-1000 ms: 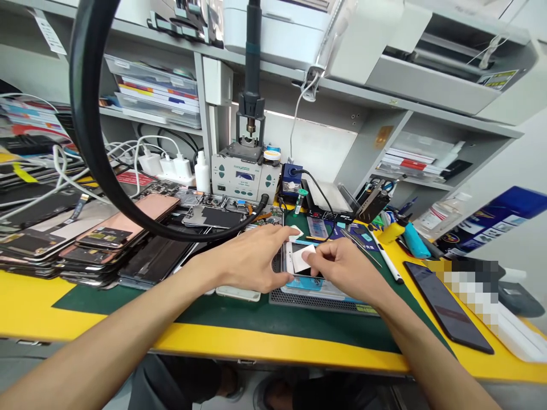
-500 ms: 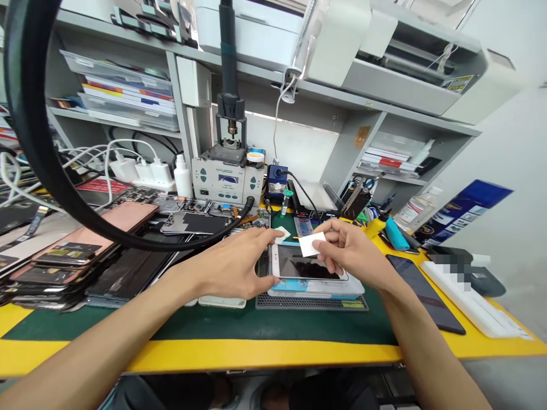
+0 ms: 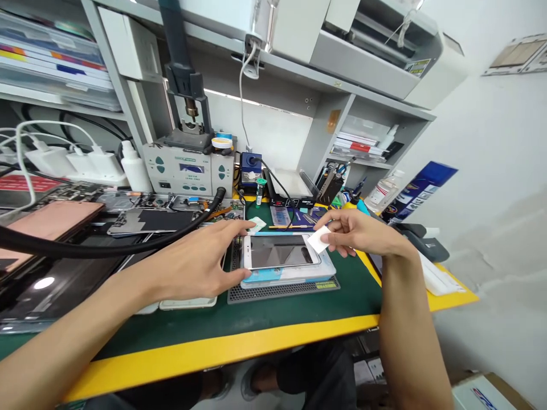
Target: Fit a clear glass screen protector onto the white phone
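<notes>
A white-framed phone (image 3: pixel 280 251) with a dark screen lies on a pale blue and white box (image 3: pixel 294 274), which rests on a grey perforated mat (image 3: pixel 273 294). My left hand (image 3: pixel 200 259) is at the phone's left end, thumb and fingers spread apart, holding nothing. Between the thumb and fingers of my right hand (image 3: pixel 354 232) is a small white square card (image 3: pixel 318 240), over the phone's right end. A small whitish packet (image 3: pixel 257 224) lies just behind the phone, by my left fingertips.
A hot-air station (image 3: pixel 192 171) stands behind on the left, its black hose (image 3: pixel 106 246) crossing low over phones and parts. Behind the box are a green-capped syringe (image 3: pixel 260 192) and a black-fronted device (image 3: pixel 290 200). A clear bottle (image 3: pixel 384 192) stands at the right.
The view has shifted right, so bench items appear further left. The white card has moved from above the middle of the phone towards its right end. My left hand remains open beside the phone.
</notes>
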{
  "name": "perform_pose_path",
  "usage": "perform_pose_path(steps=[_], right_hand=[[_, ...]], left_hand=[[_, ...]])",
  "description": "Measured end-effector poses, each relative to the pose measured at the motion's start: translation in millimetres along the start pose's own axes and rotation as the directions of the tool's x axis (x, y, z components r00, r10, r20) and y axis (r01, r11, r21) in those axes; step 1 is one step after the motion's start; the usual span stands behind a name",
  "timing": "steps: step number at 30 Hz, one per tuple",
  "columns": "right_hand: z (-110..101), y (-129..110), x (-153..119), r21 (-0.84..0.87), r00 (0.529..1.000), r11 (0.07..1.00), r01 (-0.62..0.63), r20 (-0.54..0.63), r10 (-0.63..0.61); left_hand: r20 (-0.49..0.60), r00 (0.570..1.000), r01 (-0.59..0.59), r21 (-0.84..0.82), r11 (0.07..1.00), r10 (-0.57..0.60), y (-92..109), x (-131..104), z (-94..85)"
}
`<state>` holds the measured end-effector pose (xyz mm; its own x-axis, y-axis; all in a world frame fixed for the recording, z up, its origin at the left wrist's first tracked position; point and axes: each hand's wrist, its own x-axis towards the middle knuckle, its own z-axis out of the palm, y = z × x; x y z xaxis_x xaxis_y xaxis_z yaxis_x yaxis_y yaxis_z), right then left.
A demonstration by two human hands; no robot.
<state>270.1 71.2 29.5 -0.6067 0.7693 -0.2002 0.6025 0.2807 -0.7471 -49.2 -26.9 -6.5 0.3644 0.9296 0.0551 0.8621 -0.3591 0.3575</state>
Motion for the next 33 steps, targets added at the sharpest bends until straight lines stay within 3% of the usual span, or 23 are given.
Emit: perform_pose_path(steps=[19,33], right_hand=[[6,-3,3,-0.099,0.998,0.995,-0.004,0.067,0.011],[27,-17,6,-0.146,0.999,0.989,-0.003,0.036,0.008]], left_hand=[[-0.064,0.997,-0.031,0.006,0.999,0.032,-7,0,5.4],[-0.056,0.998,-0.029,-0.019,0.999,0.028,1,-2,0.5]])
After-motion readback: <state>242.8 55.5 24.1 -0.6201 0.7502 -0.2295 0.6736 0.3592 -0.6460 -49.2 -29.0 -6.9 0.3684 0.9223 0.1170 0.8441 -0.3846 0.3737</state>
